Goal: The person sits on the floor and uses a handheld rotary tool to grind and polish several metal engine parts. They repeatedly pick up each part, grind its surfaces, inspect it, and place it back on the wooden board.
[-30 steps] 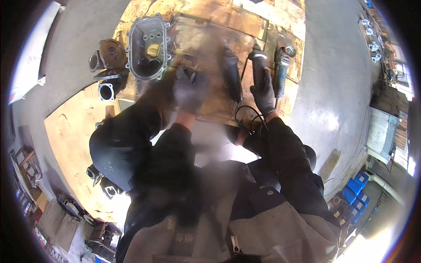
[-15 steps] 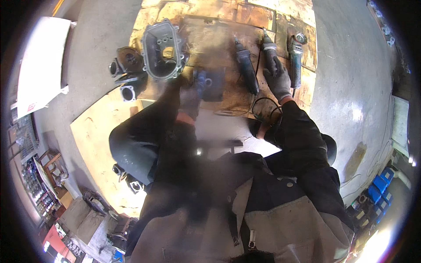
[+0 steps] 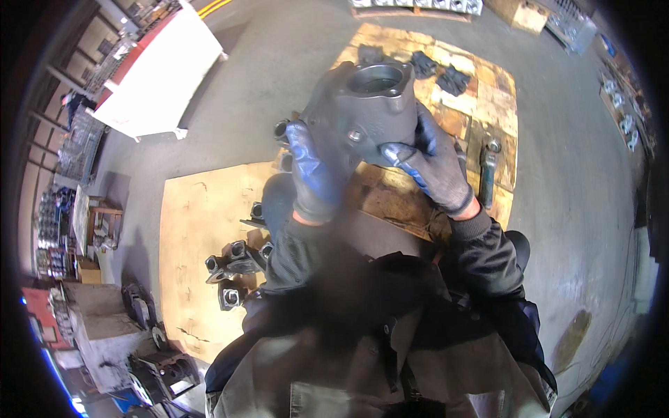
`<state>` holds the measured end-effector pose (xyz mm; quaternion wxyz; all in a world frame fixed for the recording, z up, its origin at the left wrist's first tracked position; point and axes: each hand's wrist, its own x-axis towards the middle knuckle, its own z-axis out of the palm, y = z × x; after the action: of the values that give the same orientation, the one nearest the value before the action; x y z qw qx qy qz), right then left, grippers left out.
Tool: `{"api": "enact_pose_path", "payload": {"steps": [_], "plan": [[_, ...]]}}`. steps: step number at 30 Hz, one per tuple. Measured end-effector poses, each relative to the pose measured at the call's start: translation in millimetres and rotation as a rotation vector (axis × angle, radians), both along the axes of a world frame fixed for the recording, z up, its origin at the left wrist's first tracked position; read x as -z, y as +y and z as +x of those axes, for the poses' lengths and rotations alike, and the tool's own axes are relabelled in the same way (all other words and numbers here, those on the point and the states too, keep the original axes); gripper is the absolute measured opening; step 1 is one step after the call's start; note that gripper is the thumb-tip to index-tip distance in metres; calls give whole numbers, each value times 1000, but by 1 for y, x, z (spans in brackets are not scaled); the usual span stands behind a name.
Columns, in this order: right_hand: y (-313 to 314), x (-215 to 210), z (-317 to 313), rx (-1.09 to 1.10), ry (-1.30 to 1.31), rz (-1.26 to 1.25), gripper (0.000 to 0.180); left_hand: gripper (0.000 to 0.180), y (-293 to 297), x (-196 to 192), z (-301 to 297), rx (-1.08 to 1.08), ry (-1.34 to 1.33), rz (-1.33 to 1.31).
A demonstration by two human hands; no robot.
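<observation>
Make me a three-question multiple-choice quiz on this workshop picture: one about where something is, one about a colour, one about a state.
1. Where is the grey metal casting?
A. lying on the floor
B. lifted in both hands
C. on the white bench

2. What colour are the gloves on the hands?
A. blue and grey
B. yellow
C. red

3. How is the casting's round opening turned?
A. toward the camera
B. toward the floor
C. covered by a lid

Answers: B, the left hand and right hand grip its sides; A, blue fingers, grey backs; A, its bore shows open.
</observation>
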<state>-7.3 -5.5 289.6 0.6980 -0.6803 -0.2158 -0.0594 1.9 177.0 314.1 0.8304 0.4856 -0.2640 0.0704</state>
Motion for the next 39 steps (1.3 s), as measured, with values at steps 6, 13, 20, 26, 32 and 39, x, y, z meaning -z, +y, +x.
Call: {"api": "enact_pose_path", "payload": {"steps": [6,13,20,26,32,39], "plan": [[23,-41,-31,-70,-12,49,89,103,16,-15,-41,-57,-72,-102],[26,-60,-48,12,-198,-99,97,87,38,-8,-68,106,-14,-223],[23,-83,-65,264,-520,-517,88,77,34,-19,-69,526,46,-693],[22,-93,-73,292,-461,-598,93,85,31,-26,-67,360,106,-510],[6,-74,-61,249,-384,-545,94,76,24,-4,-64,391,258,-607],[1,-15,-34,6,-78,-97,86,51,39,28,-49,-307,-238,567]]}}
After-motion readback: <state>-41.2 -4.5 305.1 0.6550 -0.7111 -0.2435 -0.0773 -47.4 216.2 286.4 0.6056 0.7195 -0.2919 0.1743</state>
